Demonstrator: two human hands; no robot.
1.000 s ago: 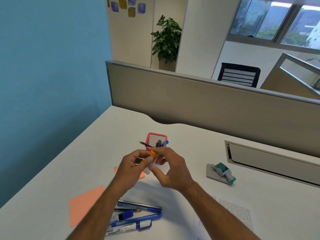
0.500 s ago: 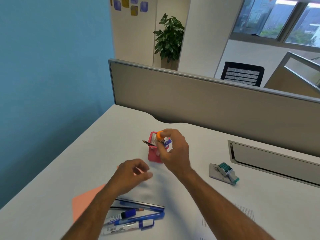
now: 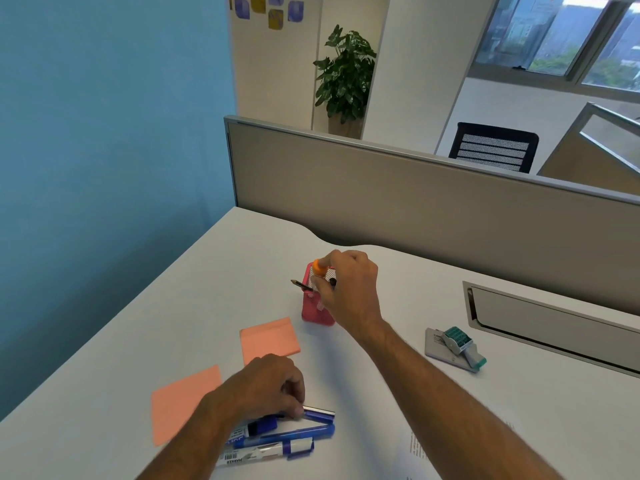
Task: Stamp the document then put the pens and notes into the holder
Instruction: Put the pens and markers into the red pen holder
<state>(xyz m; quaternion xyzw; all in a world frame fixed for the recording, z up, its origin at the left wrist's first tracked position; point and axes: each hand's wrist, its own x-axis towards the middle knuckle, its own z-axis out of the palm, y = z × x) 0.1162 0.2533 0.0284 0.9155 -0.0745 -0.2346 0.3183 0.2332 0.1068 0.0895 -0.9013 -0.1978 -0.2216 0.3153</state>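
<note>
Head view, read left to right. Two salmon sticky notes lie flat on the white desk (image 3: 145,323): the near note (image 3: 183,401) toward the left front, the far note (image 3: 269,339) just beyond the left hand, the two apart from each other. One cluster of pens (image 3: 277,434) lies at the front edge; at least four blue or clear barrels show, exact count uncertain because the hand covers some. The left hand (image 3: 266,386) rests knuckles up on that cluster, fingers curled down, fingertips pinching the end of one blue pen (image 3: 318,413).

One red mesh holder (image 3: 317,310) stands upright mid-desk, just beyond the far note. A pencil (image 3: 302,285) leans out over its left rim, and a dark pen end shows at its top. The right hand (image 3: 349,289) is poised over the holder's mouth, fingers closed around an orange-capped pen (image 3: 319,268) held upright above the opening; whether its tip is inside cannot be told.

One teal date stamp (image 3: 462,344) lies on its side on a grey pad (image 3: 440,351), well right of the holder. One printed document (image 3: 415,445) shows partly at the front right, under the right forearm.

Open desk surface lies left of the notes and between the holder and the grey partition (image 3: 415,202). A cable tray (image 3: 554,327) borders the right rear.
</note>
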